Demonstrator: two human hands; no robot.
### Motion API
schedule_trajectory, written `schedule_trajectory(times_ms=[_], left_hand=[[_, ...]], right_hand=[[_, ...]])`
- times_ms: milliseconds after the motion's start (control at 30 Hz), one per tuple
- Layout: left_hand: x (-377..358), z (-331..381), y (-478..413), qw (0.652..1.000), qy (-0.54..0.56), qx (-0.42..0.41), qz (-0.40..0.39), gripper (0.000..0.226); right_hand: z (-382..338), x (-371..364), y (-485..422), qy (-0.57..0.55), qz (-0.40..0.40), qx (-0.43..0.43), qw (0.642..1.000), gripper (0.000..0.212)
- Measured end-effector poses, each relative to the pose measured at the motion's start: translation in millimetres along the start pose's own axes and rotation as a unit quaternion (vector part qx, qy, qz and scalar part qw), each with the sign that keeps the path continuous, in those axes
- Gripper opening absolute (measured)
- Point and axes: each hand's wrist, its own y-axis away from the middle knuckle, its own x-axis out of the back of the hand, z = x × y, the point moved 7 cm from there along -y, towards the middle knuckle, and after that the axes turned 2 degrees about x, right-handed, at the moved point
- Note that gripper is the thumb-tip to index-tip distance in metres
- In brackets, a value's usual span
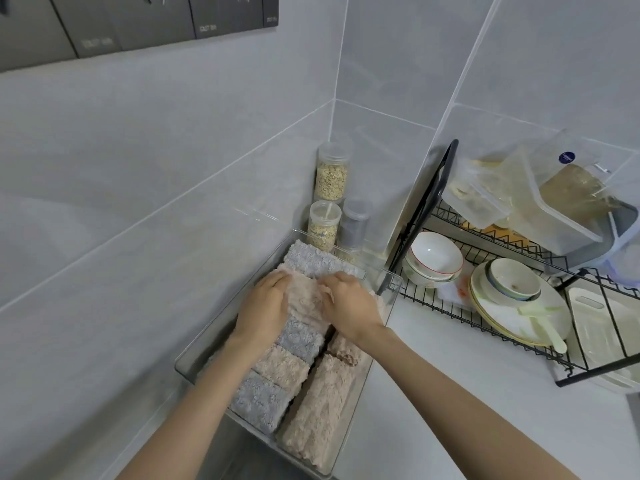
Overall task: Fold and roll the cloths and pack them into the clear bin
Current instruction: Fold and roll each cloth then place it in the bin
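Observation:
The clear bin (194,358) lies on the counter against the tiled wall, filled with rolled cloths. A beige rolled cloth (306,301) sits in its far half, and both hands are on it. My left hand (265,304) presses on its left side. My right hand (348,304) grips its right side with curled fingers. A blue cloth (311,259) lies behind it at the bin's far end. Nearer me lie blue (259,403) and beige rolls (282,367) in the left row and a long beige roll (318,410) in the right row.
Three clear jars, two holding oats (330,178), stand in the corner behind the bin. A black wire dish rack (519,341) with bowls, plates and plastic containers fills the right side. The counter edge runs just below the bin.

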Motion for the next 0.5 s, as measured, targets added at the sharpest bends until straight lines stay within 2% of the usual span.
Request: schedule_trajectory(times_ms=[67, 167, 300, 400, 467, 500], left_hand=[[10, -1, 7, 0.999, 0.015, 0.034, 0.008, 0.041], [25, -4, 25, 0.996, 0.024, 0.081, 0.002, 0.039], [22, -14, 53, 0.989, -0.003, 0.121, -0.083, 0.035], [13, -20, 76, 0.971, -0.070, 0.177, -0.144, 0.017], [5, -17, 85, 0.960, -0.119, 0.194, -0.165, 0.027], [-1, -16, 89, 0.954, -0.130, 0.207, -0.172, 0.041]], right_hand=[[-5, 8, -2, -0.013, -0.001, 0.021, 1.000, 0.033], [-18, 5, -2, -0.037, -0.068, 0.074, 0.994, 0.031], [-37, -22, 7, -0.033, -0.196, 0.151, 0.968, 0.034], [-40, -51, 9, 0.015, -0.268, 0.167, 0.949, 0.042], [-42, -63, 6, 0.038, -0.285, 0.169, 0.943, 0.044], [-44, -67, 5, 0.047, -0.291, 0.173, 0.940, 0.046]])
